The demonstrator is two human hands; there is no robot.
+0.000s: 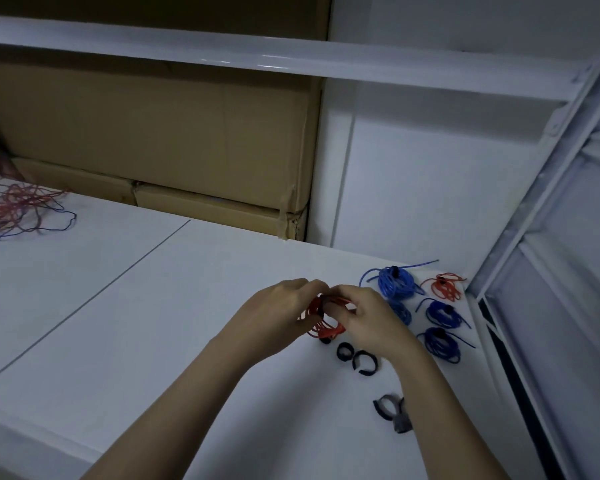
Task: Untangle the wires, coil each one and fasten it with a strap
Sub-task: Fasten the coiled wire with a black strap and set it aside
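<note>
In the head view, at centre frame, the left hand (pixel 284 306) and right hand (pixel 364 317) both grip a red wire coil (pixel 321 320) just above the white counter (pixel 118 323), fingers curled round it and a dark strap (pixel 324 301). Loose straps (pixel 364 362) lie just below. Finished blue coils (pixel 395 282) crowd the counter's right edge — a tangled wire pile (pixel 18 209) sits upper left, with bare counter between.
</note>
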